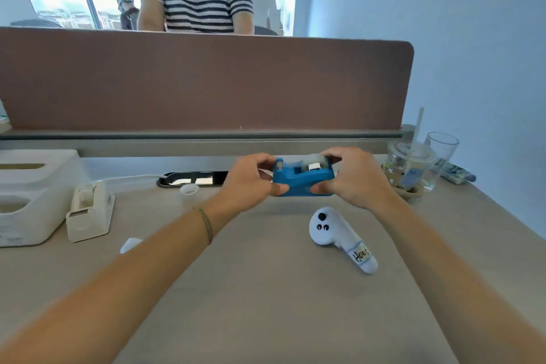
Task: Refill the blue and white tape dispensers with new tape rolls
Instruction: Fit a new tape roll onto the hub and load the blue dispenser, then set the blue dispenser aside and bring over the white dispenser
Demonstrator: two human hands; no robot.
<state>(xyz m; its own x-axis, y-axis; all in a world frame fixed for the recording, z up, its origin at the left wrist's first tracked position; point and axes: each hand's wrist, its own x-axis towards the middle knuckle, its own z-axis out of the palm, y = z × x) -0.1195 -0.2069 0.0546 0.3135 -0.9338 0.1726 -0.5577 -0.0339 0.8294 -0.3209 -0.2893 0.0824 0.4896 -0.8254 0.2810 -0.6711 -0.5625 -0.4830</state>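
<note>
The blue tape dispenser (298, 179) is held just above the desk's far middle, with a clear tape roll (314, 162) seated in its well. My left hand (249, 182) grips its left end, thumb under the front and fingers curled over the cutter side. My right hand (353, 179) grips the right end, fingers curled over the roll and thumb on the front face. The white tape dispenser (88, 210) stands at the left on the desk. A small white tape core (189, 190) lies behind my left wrist.
A white VR controller (339, 238) lies right of centre. White organiser boxes (32, 195) sit at far left. A plastic cup with straw (410, 165) and a glass (441, 156) stand at right. A brown partition (206, 83) backs the desk; a person sits beyond.
</note>
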